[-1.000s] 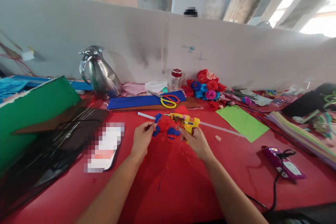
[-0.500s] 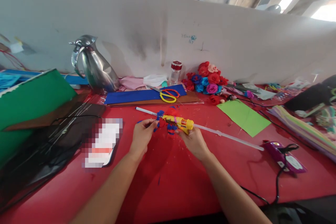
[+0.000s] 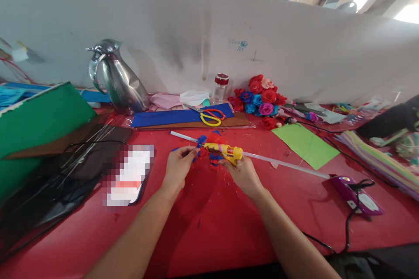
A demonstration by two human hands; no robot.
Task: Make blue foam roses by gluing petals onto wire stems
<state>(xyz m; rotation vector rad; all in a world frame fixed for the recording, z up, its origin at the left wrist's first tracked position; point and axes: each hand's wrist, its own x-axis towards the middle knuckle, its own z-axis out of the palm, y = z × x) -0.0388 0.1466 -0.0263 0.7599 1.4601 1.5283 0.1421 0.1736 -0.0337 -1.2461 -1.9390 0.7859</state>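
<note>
My right hand (image 3: pixel 246 177) is wrapped round the handle of a yellow glue gun (image 3: pixel 225 150), which points left. A long translucent glue stick (image 3: pixel 288 164) runs out of its back end. My left hand (image 3: pixel 179 168) is closed in a pinch on a small blue paper flower (image 3: pixel 201 141), right at the gun's nozzle. Red and blue paper pieces (image 3: pixel 215 161) lie under and around the gun. Just behind my left fingers is a white pen-like stick (image 3: pixel 183 135). The exact spot where nozzle and flower meet is too small to make out.
Scissors (image 3: pixel 210 117) rest on blue paper (image 3: pixel 163 116) at the back. Beyond are a steel jug (image 3: pixel 122 80), a glass jar (image 3: pixel 220 89) and paper roses (image 3: pixel 262 98). Left is a phone (image 3: pixel 131 178); right are green paper (image 3: pixel 306 144) and a purple corded box (image 3: pixel 356 196).
The view has shifted very slightly. Both hands, the glue gun and the blue flower keep nearly the same positions and grips.
</note>
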